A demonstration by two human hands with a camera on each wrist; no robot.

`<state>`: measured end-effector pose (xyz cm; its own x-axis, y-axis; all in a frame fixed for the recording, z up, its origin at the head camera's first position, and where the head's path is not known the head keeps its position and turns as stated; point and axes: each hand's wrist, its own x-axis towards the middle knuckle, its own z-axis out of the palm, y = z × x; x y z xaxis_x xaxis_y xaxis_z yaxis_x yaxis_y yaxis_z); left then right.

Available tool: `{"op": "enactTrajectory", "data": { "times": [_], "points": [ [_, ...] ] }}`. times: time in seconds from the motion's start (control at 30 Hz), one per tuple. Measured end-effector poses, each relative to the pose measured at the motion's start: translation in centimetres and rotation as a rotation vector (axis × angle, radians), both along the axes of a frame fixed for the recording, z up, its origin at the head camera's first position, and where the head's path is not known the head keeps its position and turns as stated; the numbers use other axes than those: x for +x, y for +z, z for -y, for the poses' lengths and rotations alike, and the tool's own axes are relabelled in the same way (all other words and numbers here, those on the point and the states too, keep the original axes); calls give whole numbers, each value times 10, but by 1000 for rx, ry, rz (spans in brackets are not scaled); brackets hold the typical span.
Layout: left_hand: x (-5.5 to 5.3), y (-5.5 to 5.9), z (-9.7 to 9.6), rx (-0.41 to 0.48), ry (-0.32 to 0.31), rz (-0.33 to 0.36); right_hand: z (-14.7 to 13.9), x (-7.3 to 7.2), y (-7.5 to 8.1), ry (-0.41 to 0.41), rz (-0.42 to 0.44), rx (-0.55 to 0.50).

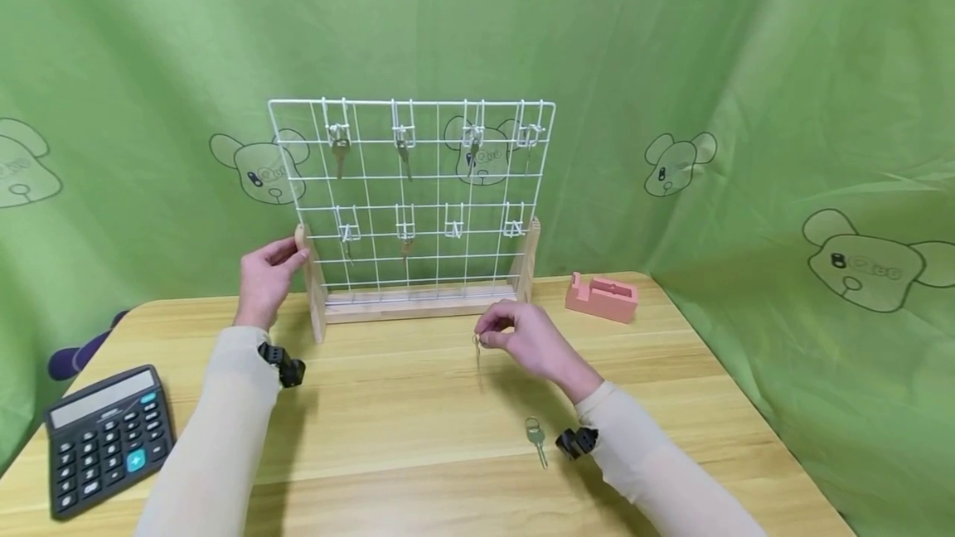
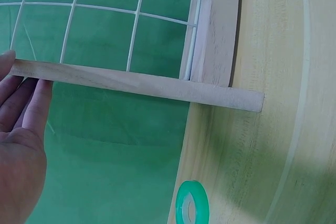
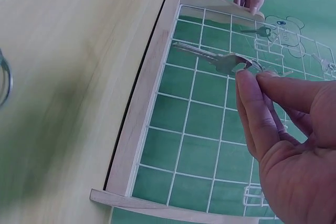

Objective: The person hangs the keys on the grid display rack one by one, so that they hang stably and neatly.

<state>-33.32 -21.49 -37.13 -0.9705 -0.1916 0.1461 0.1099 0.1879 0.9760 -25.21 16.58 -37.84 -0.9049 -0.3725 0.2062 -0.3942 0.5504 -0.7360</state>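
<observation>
A white wire grid rack [image 1: 438, 260] on a wooden stand rises at the back of the table, with several keys [image 1: 340, 157] hanging from its hooks. My left hand [image 1: 264, 276] holds the top of the stand's left wooden upright [image 2: 131, 83] between thumb and fingers. In front of the rack's lower right, my right hand [image 1: 531, 344] pinches a key [image 3: 227, 64] by its ring, apart from the grid; the blade hangs down in the head view. Another key [image 1: 535, 436] with a ring lies on the table near the right wrist.
A pink block-shaped holder [image 1: 603, 298] sits right of the rack. At the left front lies a black calculator [image 1: 112, 437]. In the left wrist view a green tape roll [image 2: 201, 199] shows near the table edge. Green cloth [image 1: 612, 40] hangs behind.
</observation>
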Motion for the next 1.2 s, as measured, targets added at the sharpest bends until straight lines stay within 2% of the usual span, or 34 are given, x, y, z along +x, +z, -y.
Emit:
{"op": "enactTrajectory", "data": {
  "times": [0.37, 0.9, 1.2],
  "points": [
    [1, 0, -1, -2, -5, -2, 6, -15, 15, -20, -23, -18],
    [0, -1, -1, -12, 7, -5, 14, -34, 29, -84, -40, -49],
    [-1, 0, 1, -12, 6, -1, 19, -43, 40, -110, -104, -84]
  ]
}}
